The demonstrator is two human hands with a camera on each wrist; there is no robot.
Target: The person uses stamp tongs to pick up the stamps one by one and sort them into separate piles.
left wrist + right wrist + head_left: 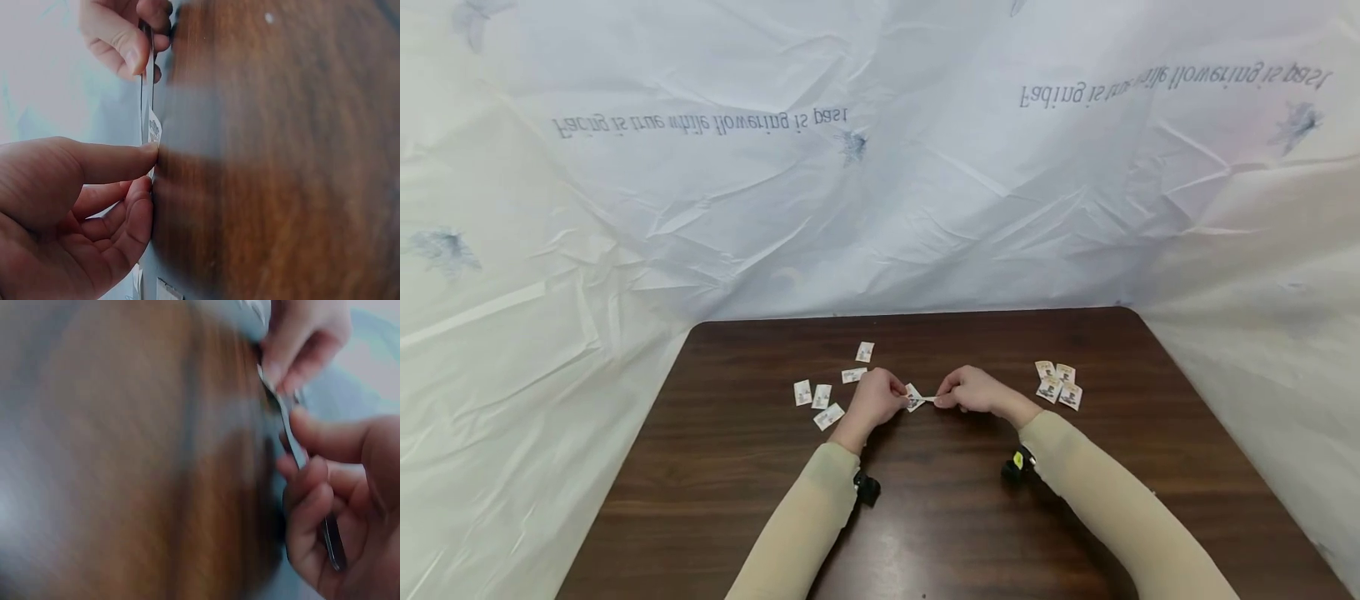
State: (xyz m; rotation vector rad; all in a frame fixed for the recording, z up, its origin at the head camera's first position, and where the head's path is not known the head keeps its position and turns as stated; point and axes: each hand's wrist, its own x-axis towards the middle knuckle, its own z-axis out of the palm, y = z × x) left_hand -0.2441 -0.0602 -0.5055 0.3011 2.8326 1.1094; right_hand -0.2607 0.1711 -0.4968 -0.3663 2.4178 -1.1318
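White printed sheet (880, 225) behind brown table (895, 533). Left hand (878, 400): grip pinched narrow, thumb and finger on a small card's edge. Right hand (973, 390): grip closed round tweezers (292, 442). Tweezers: slim metal, probably light, stiff, a bit slick; best held mid-length. Tips reach the card; can't tell if they bite. Small card (154, 128) is between the hands, over the table; looks thin, light, likely to bend or tear, so take by edge or corner. Loose: five cards (802, 392) left of and past left hand, four cards (1049, 389) bunched right of right hand.
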